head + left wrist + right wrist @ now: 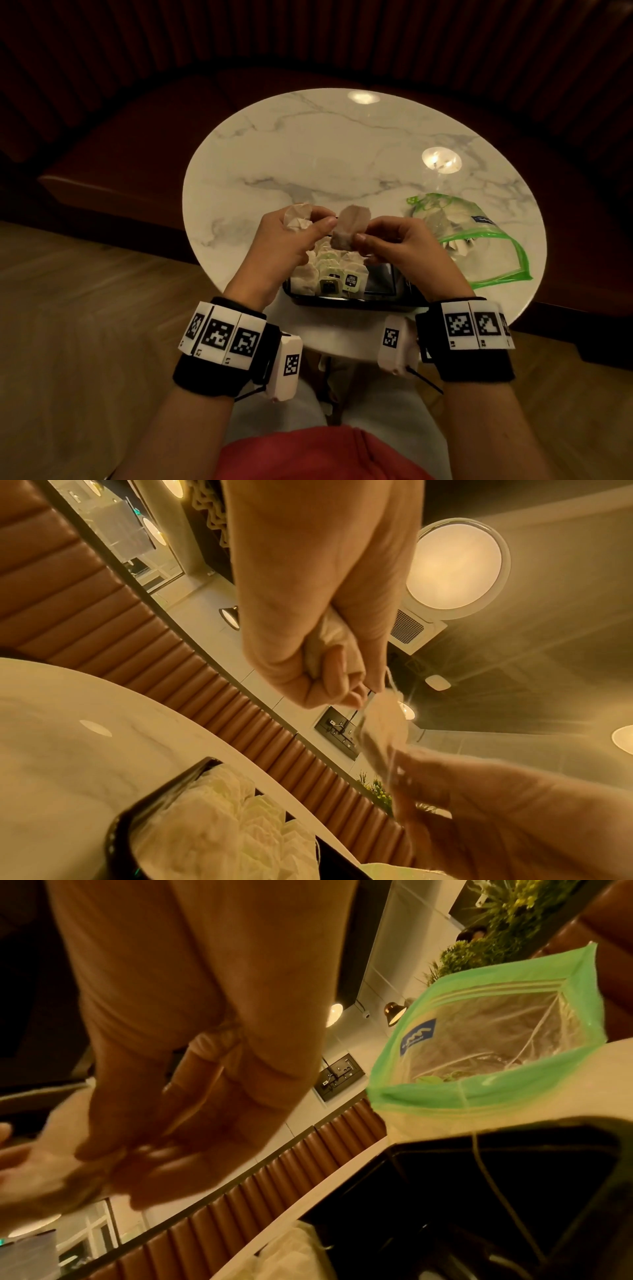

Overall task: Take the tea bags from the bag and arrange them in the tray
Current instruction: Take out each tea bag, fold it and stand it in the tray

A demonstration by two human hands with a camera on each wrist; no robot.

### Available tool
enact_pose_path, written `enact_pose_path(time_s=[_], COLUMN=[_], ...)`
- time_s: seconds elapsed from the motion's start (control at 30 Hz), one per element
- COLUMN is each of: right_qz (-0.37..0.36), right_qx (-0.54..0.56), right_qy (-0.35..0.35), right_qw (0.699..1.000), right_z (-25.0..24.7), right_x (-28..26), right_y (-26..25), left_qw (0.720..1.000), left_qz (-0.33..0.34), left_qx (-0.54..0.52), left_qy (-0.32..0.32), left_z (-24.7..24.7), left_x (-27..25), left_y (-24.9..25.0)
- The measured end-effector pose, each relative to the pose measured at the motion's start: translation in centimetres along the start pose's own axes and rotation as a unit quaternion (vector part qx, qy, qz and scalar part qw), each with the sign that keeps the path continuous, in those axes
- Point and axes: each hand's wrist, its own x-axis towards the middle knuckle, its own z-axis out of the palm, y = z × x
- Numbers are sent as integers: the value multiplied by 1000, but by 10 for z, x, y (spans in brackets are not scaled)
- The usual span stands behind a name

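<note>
Round marble table (342, 154). Black tray (394, 301) at near edge, tea bags (329, 274) filling its left part. Green-edged clear bag (479, 240) to the right. Left hand (284, 243) and right hand (404, 246) pinching one tea bag (351, 226) above tray; crumpled bags (298, 217) in left fingers.

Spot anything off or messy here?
Mildly: the left hand grips a crumpled tea bag while both hands pinch another tea bag. The tray fills left-side only.
</note>
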Motion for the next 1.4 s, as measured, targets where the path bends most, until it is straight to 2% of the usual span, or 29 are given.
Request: enact_pose_path(time_s=[0.1,0.17,0.23,0.37,0.5,0.67,0.83,0.97,1.1,1.23,1.3,1.4], right_qz=[48,89,124,184,222,165,136,4,-30,-28,-34,-41], right_qx=[-149,-261,-323,-368,-353,-287,-294,-232,-165,-171,-165,-102], right_qy=[-4,-19,-29,-26,5,13,11,79,11,-56,-60,-28], right_qw=[988,961,938,911,909,944,946,970,986,983,984,994], right_z=[-10,-14,-13,-3,6,8,2,4,21,34,34,26], right_x=[-1,-1,0,6,11,11,9,10,6,4,5,5], right_y=[15,25,34,52,71,63,52,19,-11,-15,-13,-13], left_qw=[998,995,991,986,984,977,948,935,932,932,936,955], left_qz=[-40,-69,-93,-125,-137,-164,-223,-246,-255,-250,-244,-218], left_qx=[-40,-65,-85,-100,-105,-130,-228,-254,-246,-242,-233,-179], left_qy=[19,37,45,44,41,40,7,-32,-80,-99,-101,-91], left_z=[-2,-3,-3,-5,-5,-2,1,1,2,6,7,5], left_x=[2,3,3,2,4,4,3,0,-1,-2,-2,-2], left_y=[-5,-7,-8,-7,-7,-9,-7,-3,-6,-5,-6,-10])
